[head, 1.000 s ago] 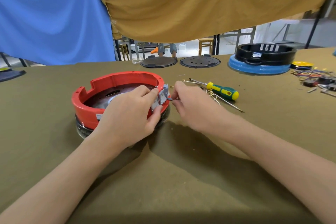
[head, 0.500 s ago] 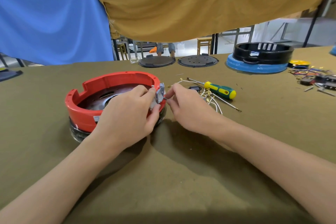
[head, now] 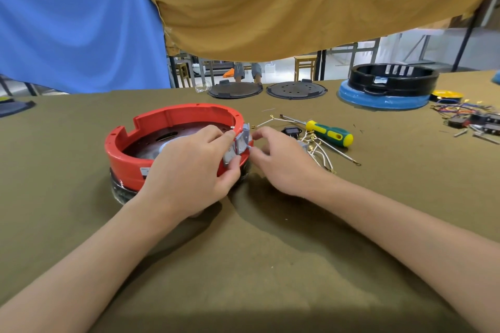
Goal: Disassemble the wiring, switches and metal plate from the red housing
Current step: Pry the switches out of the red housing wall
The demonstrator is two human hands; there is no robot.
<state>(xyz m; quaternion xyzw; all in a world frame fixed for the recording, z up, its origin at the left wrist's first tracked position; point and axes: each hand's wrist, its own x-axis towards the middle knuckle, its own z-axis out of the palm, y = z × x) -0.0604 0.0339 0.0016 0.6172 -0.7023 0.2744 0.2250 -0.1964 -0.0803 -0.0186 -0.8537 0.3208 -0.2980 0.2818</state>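
Working the grey switch off the red housing

My left hand (head: pixel 189 170) pinches the switch (head: pixel 240 143) at the red housing (head: pixel 127 162) rim; my right hand (head: pixel 281 159) pinches its side tab. Next, I reckon, squeeze and pull it free.

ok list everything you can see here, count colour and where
housing: 1, red, table left of centre
grey part: 1, grey, at the housing's right rim, between both hands
screwdriver: 1, yellow and green handle, right of the housing
loose wires: several, white with gold ends, by the screwdriver
black switch: 1, black, beside those wires
round lids: 2, dark, far edge
black ring: 1, black, on a blue base, far right
parts pile: mixed colours, right edge
tablecloth: 1, olive
left hand: grips the grey part
right hand: pinches at the part's edge
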